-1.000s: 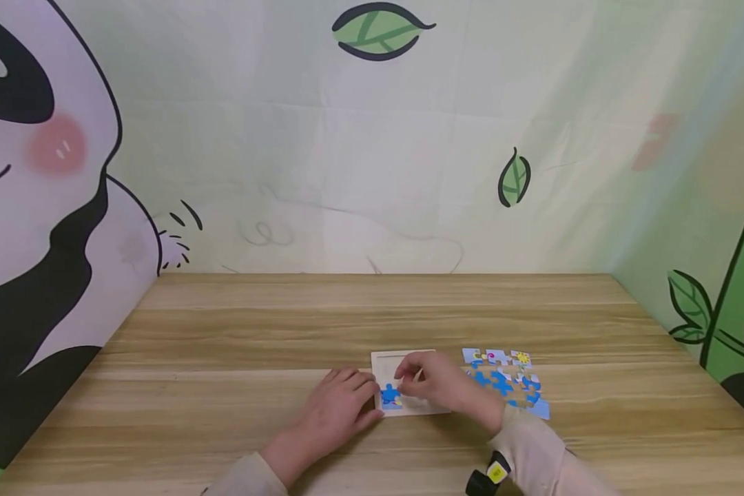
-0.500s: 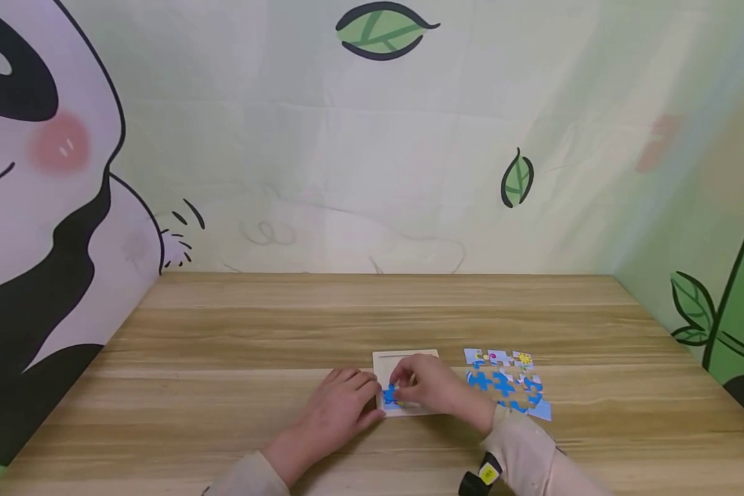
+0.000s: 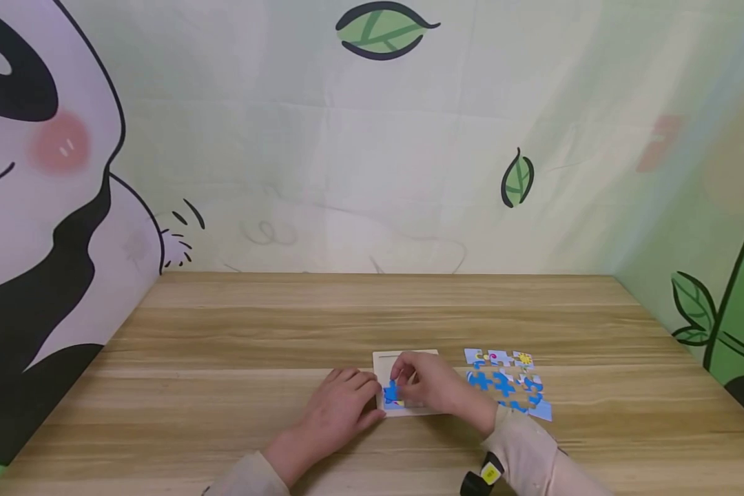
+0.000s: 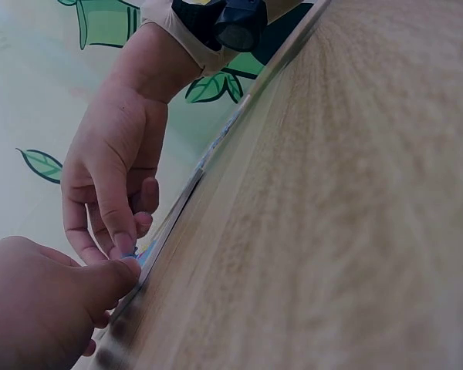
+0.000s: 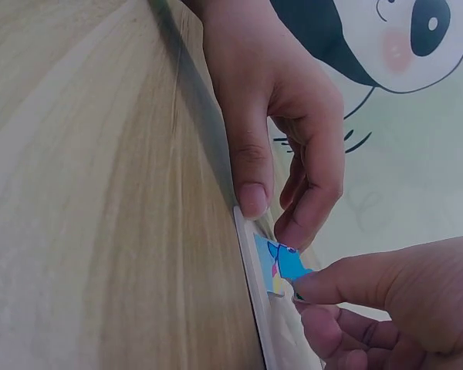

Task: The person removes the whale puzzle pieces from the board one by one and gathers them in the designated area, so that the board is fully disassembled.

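A pale, shallow puzzle tray (image 3: 384,367) lies on the table in the head view, with a blue jigsaw piece (image 3: 390,395) in its near left corner. My right hand (image 3: 432,380) is over the tray, thumb and forefinger pinching a small puzzle piece (image 5: 296,294) close beside the one in the corner. Most of this piece is hidden by the fingers. My left hand (image 3: 344,402) rests at the tray's left side, fingertips along the edge and thumb at the near corner. In the right wrist view, the left thumb touches the tray's rim (image 5: 251,250).
Right of the tray, several loose blue and light-blue puzzle pieces (image 3: 502,384) lie spread on the wooden table (image 3: 254,324). One shows a yellow sun. A printed cloth with a panda and leaves (image 3: 387,31) hangs behind the table.
My right hand has moved slightly left, bringing its pinched piece to the blue piece in the tray's corner. My left hand stays at the tray's edge.
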{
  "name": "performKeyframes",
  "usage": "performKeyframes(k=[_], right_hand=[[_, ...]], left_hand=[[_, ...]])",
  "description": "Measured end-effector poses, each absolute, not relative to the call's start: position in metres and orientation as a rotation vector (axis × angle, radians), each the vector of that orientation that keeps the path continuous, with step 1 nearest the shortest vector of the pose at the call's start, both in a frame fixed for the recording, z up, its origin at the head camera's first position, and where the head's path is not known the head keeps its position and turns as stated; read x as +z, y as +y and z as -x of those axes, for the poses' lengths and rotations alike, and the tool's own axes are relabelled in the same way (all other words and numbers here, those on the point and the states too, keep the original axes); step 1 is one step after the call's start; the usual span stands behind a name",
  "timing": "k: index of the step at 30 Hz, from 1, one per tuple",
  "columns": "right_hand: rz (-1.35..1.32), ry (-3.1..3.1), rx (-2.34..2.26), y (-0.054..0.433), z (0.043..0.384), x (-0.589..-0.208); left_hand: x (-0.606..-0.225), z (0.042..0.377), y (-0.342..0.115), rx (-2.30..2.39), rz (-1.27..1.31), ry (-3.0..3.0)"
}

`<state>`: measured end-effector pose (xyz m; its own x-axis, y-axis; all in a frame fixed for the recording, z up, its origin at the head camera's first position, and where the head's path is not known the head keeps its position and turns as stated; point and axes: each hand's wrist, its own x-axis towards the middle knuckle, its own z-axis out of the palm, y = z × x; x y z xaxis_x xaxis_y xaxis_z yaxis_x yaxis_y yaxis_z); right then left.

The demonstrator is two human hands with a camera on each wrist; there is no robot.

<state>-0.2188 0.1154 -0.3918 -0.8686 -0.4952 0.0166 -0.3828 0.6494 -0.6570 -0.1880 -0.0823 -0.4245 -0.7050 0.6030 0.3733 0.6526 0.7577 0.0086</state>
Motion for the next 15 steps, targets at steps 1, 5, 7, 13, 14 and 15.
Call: performKeyframes(k=[1, 5, 7, 13, 14, 15], right_hand=[[0.739, 2.702, -1.026, 0.116, 0.219, -0.391], [0.785, 2.686, -1.071, 0.118, 0.219, -0.39], [0.78, 2.662, -1.102, 0.12, 0.219, -0.389], [0.705, 2.58, -1.195, 0.124, 0.221, -0.386], [0.703, 2.579, -1.2, 0.126, 0.221, -0.385], [0.697, 2.584, -1.2, 0.127, 0.221, -0.384]], left_hand=[[-0.425, 0.188, -0.082, -0.201, 0.964, -2.603], [-0.426, 0.189, -0.082, -0.202, 0.964, -2.582], [-0.427, 0.189, -0.082, -0.195, 0.964, -2.569], [-0.428, 0.19, -0.082, -0.177, 0.964, -2.549], [-0.428, 0.189, -0.082, -0.176, 0.964, -2.556], [-0.427, 0.189, -0.082, -0.176, 0.964, -2.565]])
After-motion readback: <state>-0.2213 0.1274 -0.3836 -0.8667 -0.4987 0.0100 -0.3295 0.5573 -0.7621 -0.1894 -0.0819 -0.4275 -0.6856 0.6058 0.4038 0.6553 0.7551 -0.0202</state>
